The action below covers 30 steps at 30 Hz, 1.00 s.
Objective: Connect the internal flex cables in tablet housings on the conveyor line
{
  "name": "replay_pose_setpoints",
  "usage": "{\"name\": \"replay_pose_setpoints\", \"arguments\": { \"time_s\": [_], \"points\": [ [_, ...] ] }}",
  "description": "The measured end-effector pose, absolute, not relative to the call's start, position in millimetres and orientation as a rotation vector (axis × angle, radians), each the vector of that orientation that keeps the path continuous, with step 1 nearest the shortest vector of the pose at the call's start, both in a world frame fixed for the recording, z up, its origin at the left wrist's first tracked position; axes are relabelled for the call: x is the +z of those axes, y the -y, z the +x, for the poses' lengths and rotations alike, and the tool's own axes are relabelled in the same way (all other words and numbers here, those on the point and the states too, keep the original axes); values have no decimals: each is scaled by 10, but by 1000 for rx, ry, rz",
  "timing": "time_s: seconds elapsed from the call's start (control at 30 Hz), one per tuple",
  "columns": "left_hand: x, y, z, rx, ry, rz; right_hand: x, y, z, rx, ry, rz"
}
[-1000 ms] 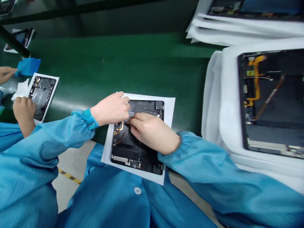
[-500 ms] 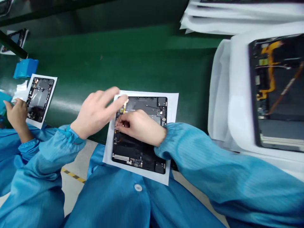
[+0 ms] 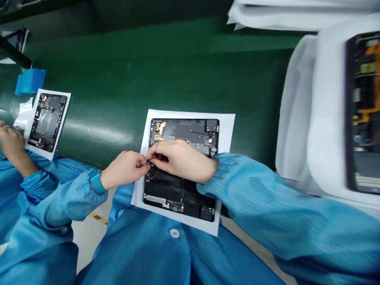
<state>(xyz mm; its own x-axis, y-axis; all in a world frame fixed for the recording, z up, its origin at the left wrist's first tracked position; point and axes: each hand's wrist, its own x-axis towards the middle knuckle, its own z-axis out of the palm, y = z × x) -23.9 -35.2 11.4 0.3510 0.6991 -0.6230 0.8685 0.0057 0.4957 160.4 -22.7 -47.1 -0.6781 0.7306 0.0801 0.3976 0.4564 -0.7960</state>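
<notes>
An opened tablet (image 3: 190, 198), its black inside showing boards and flex cables, lies on a white sheet (image 3: 227, 122) in front of me. Over its left edge, my right hand (image 3: 182, 160) is closed in a pinch on a thin dark wire (image 3: 157, 146) that sticks up past the fingertips. My left hand (image 3: 126, 169) is closed too, thumb and finger pinched at the same edge, almost touching the right fingertips. What the left fingers hold, if anything, is too small to make out. Both hands hide part of the tablet's left middle.
On the right, another opened tablet (image 3: 366, 166) rests on a pile of white foam sheets (image 3: 323, 118). More white sheets (image 3: 267, 18) are stacked behind. To the left, a co-worker's hand (image 3: 12, 142) is beside another tablet (image 3: 50, 126), near a blue box (image 3: 30, 81).
My left hand has come down from above the tablet's upper left corner to its left edge, its fingers closing into a pinch beside my right hand. The right hand keeps its pinch.
</notes>
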Motion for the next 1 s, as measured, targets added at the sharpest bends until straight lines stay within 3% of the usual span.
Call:
{"name": "replay_pose_setpoints", "arguments": {
  "time_s": [1.0],
  "points": [
    [92,47,-107,-269,-1457,1440,-525,120,1607,858,2272,-997]
  ]
}}
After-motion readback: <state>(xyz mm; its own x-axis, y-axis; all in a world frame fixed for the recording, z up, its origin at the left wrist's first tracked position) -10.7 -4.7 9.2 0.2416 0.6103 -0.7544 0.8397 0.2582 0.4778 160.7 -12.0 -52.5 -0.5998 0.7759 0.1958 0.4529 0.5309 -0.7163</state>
